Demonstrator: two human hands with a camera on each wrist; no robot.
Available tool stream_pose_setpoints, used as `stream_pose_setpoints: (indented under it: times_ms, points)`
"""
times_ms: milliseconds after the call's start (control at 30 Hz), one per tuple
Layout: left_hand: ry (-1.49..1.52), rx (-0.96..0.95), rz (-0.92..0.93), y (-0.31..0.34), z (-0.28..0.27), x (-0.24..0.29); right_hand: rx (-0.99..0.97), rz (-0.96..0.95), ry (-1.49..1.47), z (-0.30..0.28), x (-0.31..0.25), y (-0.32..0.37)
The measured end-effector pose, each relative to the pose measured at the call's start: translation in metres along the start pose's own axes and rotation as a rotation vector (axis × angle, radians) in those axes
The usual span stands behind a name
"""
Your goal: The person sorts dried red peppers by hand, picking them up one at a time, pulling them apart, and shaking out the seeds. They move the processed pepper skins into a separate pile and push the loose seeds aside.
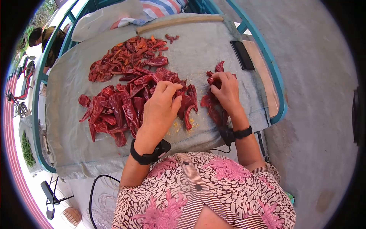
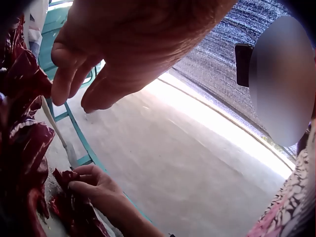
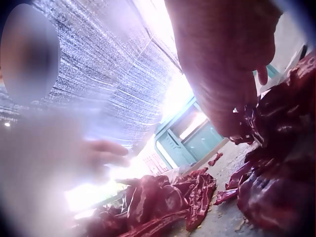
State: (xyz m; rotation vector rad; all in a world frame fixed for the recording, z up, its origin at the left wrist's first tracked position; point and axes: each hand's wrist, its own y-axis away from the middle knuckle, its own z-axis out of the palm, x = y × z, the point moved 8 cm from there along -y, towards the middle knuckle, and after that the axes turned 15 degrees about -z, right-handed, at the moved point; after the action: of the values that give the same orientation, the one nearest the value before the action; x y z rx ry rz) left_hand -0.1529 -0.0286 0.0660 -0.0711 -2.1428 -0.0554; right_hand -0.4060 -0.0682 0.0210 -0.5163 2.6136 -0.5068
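Note:
Over the right end of a heap of large dried red chili peppers (image 1: 127, 103) is my left hand (image 1: 159, 112), its fingers loosely bent. In the left wrist view nothing shows between those fingers (image 2: 61, 89), and one fingertip comes right up to a pepper at the heap's edge. To the right, my right hand (image 1: 229, 93) pinches a dried chili pepper (image 2: 63, 178) between thumb and fingers. Beneath and beside that hand lies a smaller group of peppers (image 1: 212, 107), partly hidden by it.
Smaller, brighter dried peppers (image 1: 129, 55) are spread behind the heap on a grey cloth (image 1: 76, 152). A black phone (image 1: 242, 55) lies at the right, inside a teal metal rail (image 1: 276, 80). Yellow seeds (image 1: 192, 124) dot the cloth. Another person (image 1: 51, 42) bends at far left.

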Motion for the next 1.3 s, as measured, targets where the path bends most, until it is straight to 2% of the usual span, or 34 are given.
stream_pose_setpoints:
  times_ms: [67, 167, 267, 367, 467, 567, 667, 767, 867, 967, 1067, 1100, 1267, 1300]
  points:
    - [0.038, -0.012, 0.02, 0.0, 0.003, 0.003, 0.037, 0.023, -0.095, -0.005, -0.004, 0.001]
    - [0.058, -0.047, 0.057, -0.003, 0.012, 0.01, 0.122, 0.001, -0.09, -0.018, -0.017, 0.001]
    - [0.048, -0.092, 0.107, -0.006, 0.024, 0.012, 0.112, 0.029, 0.065, -0.018, -0.016, 0.003]
    - [0.038, -0.116, 0.131, -0.008, 0.026, 0.013, 0.03, 0.02, 0.099, -0.01, -0.022, 0.011]
    - [0.018, -0.132, 0.12, -0.011, 0.028, 0.012, -0.145, 0.054, 0.193, -0.001, -0.03, 0.017]
    - [-0.011, -0.154, 0.128, -0.014, 0.03, 0.011, -0.08, 0.091, 0.214, -0.002, -0.026, 0.017]
    - [-0.007, -0.159, 0.127, -0.017, 0.032, 0.009, -0.116, 0.068, 0.231, 0.004, -0.026, 0.015]
    - [0.002, -0.181, 0.113, -0.018, 0.033, 0.009, -0.138, -0.061, 0.208, 0.01, -0.036, 0.009]
    - [0.029, -0.151, 0.139, -0.017, 0.035, 0.006, -0.156, -0.052, 0.052, 0.017, -0.036, 0.005]
    - [0.017, -0.122, 0.145, -0.017, 0.03, 0.007, -0.06, -0.131, 0.084, 0.015, -0.038, 0.004]
    - [0.037, -0.1, 0.122, -0.017, 0.028, 0.001, 0.07, -0.145, -0.072, 0.014, -0.027, 0.004]
    - [0.069, -0.09, 0.114, -0.017, 0.026, 0.002, 0.15, -0.063, -0.154, 0.01, -0.025, 0.005]
    - [0.31, -0.121, 0.061, -0.016, 0.029, 0.012, 0.017, 0.105, -0.513, -0.002, -0.065, 0.003]
    - [0.263, -0.087, 0.093, -0.016, 0.028, 0.013, -0.011, 0.126, -0.583, -0.001, -0.069, 0.007]
